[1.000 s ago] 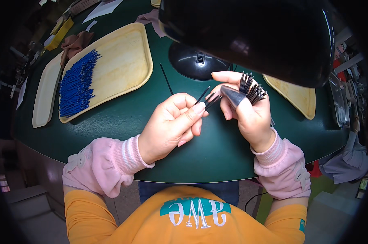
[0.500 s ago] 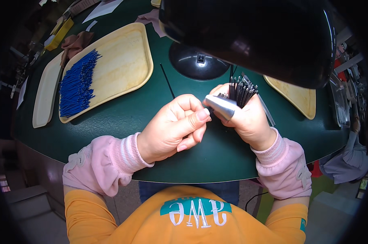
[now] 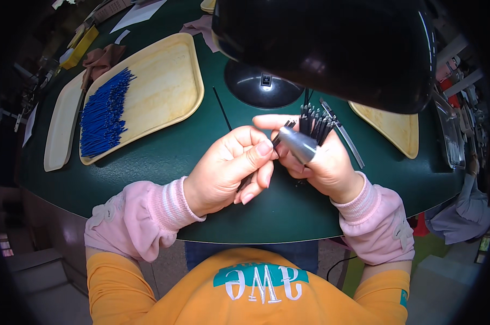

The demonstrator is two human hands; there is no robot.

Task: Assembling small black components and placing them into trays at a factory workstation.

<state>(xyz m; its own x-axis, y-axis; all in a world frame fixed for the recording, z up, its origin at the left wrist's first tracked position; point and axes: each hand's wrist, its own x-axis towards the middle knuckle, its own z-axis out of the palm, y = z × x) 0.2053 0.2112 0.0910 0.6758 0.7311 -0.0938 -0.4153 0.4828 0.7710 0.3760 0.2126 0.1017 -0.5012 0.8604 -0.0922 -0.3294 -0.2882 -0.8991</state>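
Note:
My right hand (image 3: 329, 162) is closed round a bundle of thin black sticks (image 3: 316, 122) with pale tips pointing up. A silver metal sheath (image 3: 298, 145) covers its thumb. Close beside it, my left hand (image 3: 234, 168) is closed, thumb and forefinger pinching thin black sticks (image 3: 245, 183) whose lower ends show below the fingers. The two hands almost meet over the green table, the pinched sticks passing near the sheath's tip. Beyond my left hand lies a single black rod (image 3: 221, 107).
A cream tray (image 3: 166, 81) at left holds many blue thin sticks (image 3: 101, 116). Another pale tray (image 3: 63, 124) stands beside it. A black lamp (image 3: 331, 49) hangs over the far side. A slim grey tool (image 3: 349, 142) lies behind my right hand, near a cream tray (image 3: 393, 127).
My right hand has tilted, its forefinger now stretched toward the left. Dark stick ends now show below my left fingers, which keep their pinch.

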